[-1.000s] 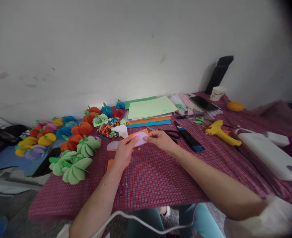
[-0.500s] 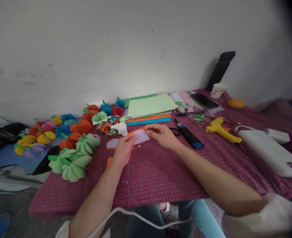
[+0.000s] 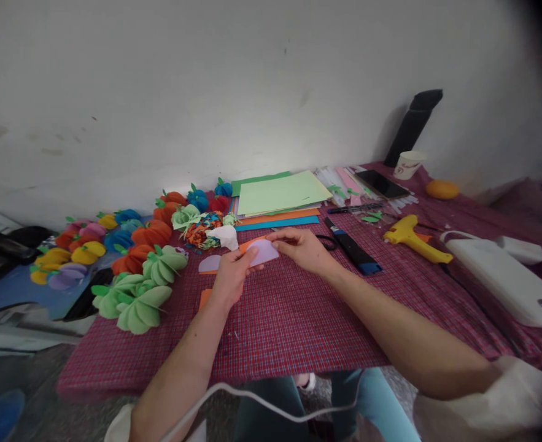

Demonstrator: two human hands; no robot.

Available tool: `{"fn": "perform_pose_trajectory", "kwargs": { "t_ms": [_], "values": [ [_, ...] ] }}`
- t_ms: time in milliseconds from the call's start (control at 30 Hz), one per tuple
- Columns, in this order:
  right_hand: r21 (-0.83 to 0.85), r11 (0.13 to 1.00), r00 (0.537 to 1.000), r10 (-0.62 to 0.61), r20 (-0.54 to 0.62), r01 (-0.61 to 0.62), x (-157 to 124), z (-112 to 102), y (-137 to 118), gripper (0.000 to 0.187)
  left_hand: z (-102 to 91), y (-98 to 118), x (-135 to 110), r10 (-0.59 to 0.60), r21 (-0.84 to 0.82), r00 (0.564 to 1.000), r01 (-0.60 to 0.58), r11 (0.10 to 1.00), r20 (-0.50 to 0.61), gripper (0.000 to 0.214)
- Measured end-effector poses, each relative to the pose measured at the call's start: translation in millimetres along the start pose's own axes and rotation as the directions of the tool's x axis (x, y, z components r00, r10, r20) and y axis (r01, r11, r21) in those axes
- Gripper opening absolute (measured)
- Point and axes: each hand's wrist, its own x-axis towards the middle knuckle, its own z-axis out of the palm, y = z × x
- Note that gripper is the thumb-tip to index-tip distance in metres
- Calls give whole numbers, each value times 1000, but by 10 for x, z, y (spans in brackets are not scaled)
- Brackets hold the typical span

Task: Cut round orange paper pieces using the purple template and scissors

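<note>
One lilac half-disc (image 3: 264, 250) between both hands (image 3: 232, 273) (image 3: 305, 250)

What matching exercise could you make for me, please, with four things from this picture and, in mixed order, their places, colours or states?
Things:
1. rightmost lilac paper piece
2. glue gun
3. paper cup
4. phone

Descriptions:
A. white, standing upright
B. between the left hand and the right hand
C. dark, lying flat
D. yellow, lying down

Right pairs: 1-B, 2-D, 3-A, 4-C.

2 bare hands (image 3: 234, 270) (image 3: 305, 250), off-white sleeves (image 3: 491, 402), light-blue trousers (image 3: 381, 399), 1 white-edged shoe (image 3: 310, 382)
</note>
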Motion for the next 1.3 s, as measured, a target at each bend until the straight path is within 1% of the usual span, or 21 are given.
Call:
{"fn": "perform_pose_trajectory", "kwargs": {
  "t_ms": [133, 333, 567, 667, 767, 833, 900, 967, 1100, 1167, 1300],
  "values": [
    [7, 1000, 1000, 10, -6, -10, 4, 1, 14, 18, -3, -6, 0, 5, 5, 1000, -5, 1000, 10, 28],
    [-6, 1000, 1000, 18, -10, -18, 7, -1, 25, 19, -1, -11, -1, 3, 1, 1000, -3, 1000, -2, 31],
    [48, 997, 998, 62, -7, -62, 8, 20, 14, 16, -5, -12, -4, -1, 1, 1000, 1, 1000, 25, 31],
    [164, 982, 995, 93, -20, -88, 12, 27, -7, 26, -15, -31, 9, 10, -5, 1000, -10, 1000, 22, 33],
    [265, 953, 983, 170, -67, -147, 10, 26, -50, 37, -25, -47, 24, 18, -1, 1000, -18, 1000, 18, 32],
    [291, 933, 971, 235, -53, -210, 3, 27, -72, 41, -27, -49, 28, 19, 1, 1000, -19, 1000, 20, 32],
    [294, 922, 964, 267, -9, -253, -7, 36, -71, 43, -26, -48, 29, 18, -2, 1000, -18, 1000, 15, 31],
    [281, 927, 967, 253, 16, -247, -14, 52, -49, 42, -21, -44, 26, 12, -2, 1000, -12, 1000, 15, 31],
    [289, 935, 977, 212, 15, -207, -14, 72, -3, 37, -12, -25, 16, 4, -5, 999, -3, 1000, 41, 31],
    [306, 929, 975, 221, -9, -208, -6, 66, -5, 37, -13, -3, 9, 3, -28, 999, -2, 1000, 47, 31],
    [332, 923, 958, 251, -137, -194, 14, 25, -40, 35, -26, 41, -6, -26, -63, 999, 28, 998, 35, 34]
  ]
}}
